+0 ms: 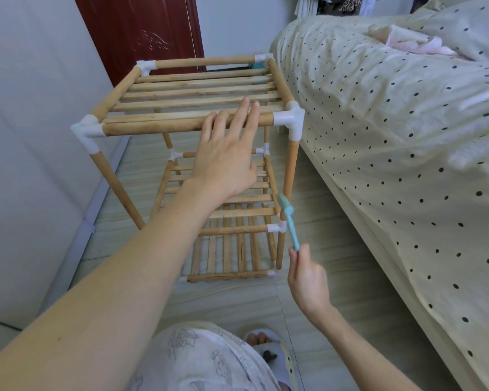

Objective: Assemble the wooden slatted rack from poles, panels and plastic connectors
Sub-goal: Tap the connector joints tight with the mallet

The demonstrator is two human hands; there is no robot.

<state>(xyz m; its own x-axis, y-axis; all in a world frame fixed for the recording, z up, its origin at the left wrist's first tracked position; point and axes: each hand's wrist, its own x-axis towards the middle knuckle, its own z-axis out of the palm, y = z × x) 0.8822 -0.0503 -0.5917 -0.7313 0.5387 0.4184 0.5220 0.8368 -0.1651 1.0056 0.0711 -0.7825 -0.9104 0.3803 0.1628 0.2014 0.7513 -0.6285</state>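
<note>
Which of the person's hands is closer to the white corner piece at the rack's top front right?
Left. The left hand reaches over the front top pole, fingers just beside the white connector. The right hand is well below it, pinching a small blue tool.

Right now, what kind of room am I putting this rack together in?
Most likely a bedroom. A bed with a polka-dot cover runs along the right, a dark red door stands behind the wooden rack, and clothes seem to hang in the top corner, though they are blurry.
</note>
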